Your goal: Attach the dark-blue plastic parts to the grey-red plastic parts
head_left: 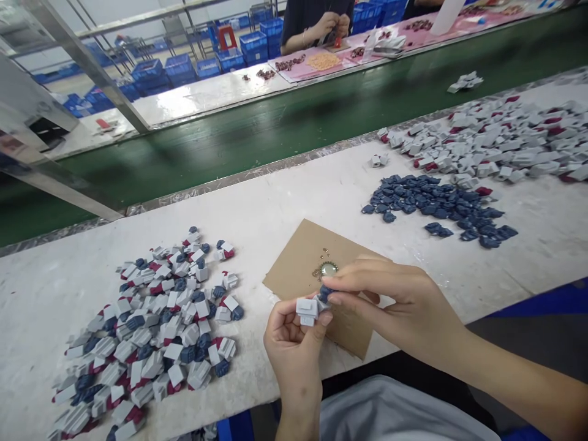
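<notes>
Between the fingers of my left hand (296, 343) is a light grey plastic part (307, 309). My right hand (390, 294) pinches a small dark blue piece (326, 293) against the right end of the grey part. Both hands are over a brown cardboard sheet (294, 260), on which a round metal cap (328, 268) and tiny bits lie. To the left spreads a pile of grey, blue and dark red assemblies (151, 331). A heap of dark blue pieces (432, 199) lies to the right, in front of a larger pile of grey and dark red parts (505, 138).
A green conveyor belt (220, 141) runs behind the white table (257, 208), with grey parts (465, 81) on it. Beyond it, a person's hands (333, 26) work at a pink-covered bench. Metal posts (92, 67) rise at the left; blue crates (252, 46) stand behind.
</notes>
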Demonstrator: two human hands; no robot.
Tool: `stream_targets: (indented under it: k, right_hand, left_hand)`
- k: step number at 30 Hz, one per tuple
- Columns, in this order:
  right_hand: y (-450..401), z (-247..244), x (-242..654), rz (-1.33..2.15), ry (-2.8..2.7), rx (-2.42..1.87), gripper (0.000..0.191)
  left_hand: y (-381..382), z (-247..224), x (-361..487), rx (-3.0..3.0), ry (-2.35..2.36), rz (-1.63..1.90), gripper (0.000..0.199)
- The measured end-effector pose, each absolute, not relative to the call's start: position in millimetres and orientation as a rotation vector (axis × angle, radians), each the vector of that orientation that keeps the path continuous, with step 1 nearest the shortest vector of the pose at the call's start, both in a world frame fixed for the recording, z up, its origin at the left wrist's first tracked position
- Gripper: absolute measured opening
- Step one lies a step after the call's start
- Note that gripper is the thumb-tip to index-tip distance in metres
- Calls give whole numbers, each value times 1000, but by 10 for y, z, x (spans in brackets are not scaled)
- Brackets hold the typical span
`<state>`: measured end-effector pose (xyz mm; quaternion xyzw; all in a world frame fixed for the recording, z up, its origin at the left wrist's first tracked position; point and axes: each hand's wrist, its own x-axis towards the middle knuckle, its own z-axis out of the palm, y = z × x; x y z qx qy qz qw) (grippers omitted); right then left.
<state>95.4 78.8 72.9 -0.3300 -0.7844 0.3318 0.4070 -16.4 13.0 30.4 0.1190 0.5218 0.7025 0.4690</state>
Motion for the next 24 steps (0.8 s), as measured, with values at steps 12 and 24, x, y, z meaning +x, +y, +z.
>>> stream_targets:
  k: [12,24]
  right_hand:
    - [671,603,921,771,-1948,-804,19]
    - [921,522,1454,372,-2109,-1021,33]
  left_hand:
    - [132,305,-70,360,1333,1809,22]
    - [-16,142,-701,1319,2081,1423,40]
